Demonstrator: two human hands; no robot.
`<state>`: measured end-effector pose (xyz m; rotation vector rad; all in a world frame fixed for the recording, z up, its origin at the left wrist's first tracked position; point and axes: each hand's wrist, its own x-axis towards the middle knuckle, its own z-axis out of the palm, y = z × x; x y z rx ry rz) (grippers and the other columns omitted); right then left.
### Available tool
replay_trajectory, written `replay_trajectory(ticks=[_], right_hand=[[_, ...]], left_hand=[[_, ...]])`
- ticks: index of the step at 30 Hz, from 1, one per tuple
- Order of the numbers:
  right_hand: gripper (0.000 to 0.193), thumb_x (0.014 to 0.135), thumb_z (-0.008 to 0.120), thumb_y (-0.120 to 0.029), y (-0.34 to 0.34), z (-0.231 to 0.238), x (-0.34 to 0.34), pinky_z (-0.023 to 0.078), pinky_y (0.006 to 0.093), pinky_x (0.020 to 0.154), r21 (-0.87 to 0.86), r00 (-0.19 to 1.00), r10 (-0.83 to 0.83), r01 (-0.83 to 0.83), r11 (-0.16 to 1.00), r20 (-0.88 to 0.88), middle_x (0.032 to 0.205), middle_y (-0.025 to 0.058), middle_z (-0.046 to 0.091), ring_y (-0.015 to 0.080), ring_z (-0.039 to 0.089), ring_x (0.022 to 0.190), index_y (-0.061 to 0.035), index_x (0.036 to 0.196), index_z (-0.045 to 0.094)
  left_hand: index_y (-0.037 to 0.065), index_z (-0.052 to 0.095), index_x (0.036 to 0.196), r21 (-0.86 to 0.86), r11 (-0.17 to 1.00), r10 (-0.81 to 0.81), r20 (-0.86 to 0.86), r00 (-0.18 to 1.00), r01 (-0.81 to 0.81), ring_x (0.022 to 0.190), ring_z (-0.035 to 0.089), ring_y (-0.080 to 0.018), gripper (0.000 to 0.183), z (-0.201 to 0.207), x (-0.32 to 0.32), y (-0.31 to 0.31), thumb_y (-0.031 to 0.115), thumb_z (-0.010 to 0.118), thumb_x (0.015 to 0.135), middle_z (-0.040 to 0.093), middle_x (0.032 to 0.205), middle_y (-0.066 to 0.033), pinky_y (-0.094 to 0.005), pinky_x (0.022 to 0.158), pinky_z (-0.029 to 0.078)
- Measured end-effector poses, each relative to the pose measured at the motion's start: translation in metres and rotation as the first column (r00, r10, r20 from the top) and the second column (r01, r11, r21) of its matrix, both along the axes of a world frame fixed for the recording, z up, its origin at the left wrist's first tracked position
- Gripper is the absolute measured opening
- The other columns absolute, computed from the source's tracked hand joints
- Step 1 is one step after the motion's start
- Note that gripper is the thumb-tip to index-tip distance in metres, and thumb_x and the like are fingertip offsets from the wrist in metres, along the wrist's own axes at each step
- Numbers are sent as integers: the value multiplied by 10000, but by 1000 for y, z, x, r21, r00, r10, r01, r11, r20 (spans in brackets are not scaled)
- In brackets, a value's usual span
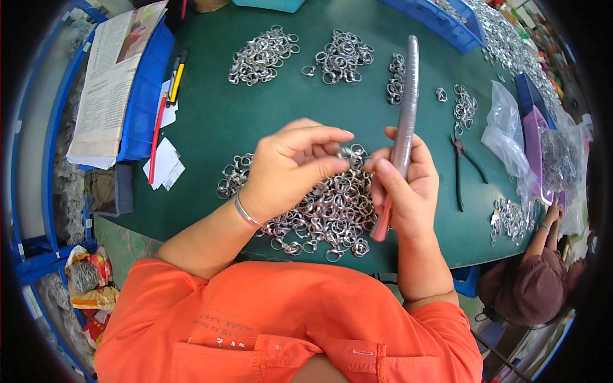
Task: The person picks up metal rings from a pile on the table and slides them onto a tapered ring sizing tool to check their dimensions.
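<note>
Newspaper (115,70): folded and pale, with a reddish photo at its top; it lies on a blue bin (143,96) at the far left of the green table (211,127).
Pens (167,96): a red one and a yellow-and-black one lie beside the bin, over white paper slips (165,163).
Left hand (287,169): fingers curled narrow, with thumb and forefinger pinched on a small metal ring (348,153) above the near pile; a silver bracelet (246,214) sits on the wrist.
Ring pile (319,210): a loose silver heap under both hands, at the table's near edge.
Right hand (405,185): closed around a long grey rod (408,108) with a reddish lower end, held upright, just beside the pinched ring.
Far piles (300,57): more ring heaps lie well beyond the hands.
Pliers (463,169): dark handles, lying right of the right hand.
Clear bags (511,140): crumpled plastic at the right edge, against a purple tray (535,147).
Another person (530,287): in brown, at the lower right corner.
</note>
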<state>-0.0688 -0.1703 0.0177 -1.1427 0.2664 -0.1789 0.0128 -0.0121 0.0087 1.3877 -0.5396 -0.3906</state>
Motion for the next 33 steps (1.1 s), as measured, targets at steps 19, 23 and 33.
replay_trajectory(ticks=[19, 23, 33], right_hand=[[340, 871, 543, -111, 4, 19, -15, 449, 276, 618, -647, 928, 284, -372, 665, -242, 760, 113, 560, 174, 550, 651, -9, 1191, 486], [346, 871, 541, -112, 1, 19, -13, 461, 298, 632, -698, 936, 299, -339, 631, -185, 774, 131, 573, 213, 571, 664, -15, 1197, 482], [367, 864, 555, -123, -5, 20, -14, 475, 317, 684, -708, 918, 367, -358, 609, -148, 852, 143, 596, 264, 604, 744, -29, 1210, 479]], left_hand=[[8, 525, 1093, -446, 893, -127, -379, 916, -61, 912, 610, -200, 247, -15, 51, 28, 15, 560, 849, 603, 1040, -174, -289, 766, 521], [1, 503, 1129, -467, 884, -173, -375, 911, -25, 925, 606, -204, 298, -14, 53, 28, -13, 560, 837, 597, 1052, -177, -298, 778, 520], [3, 537, 1022, -336, 930, -264, -321, 909, 151, 931, 608, -230, 390, -13, 33, 15, -76, 691, 673, 616, 972, -156, -322, 781, 523]])
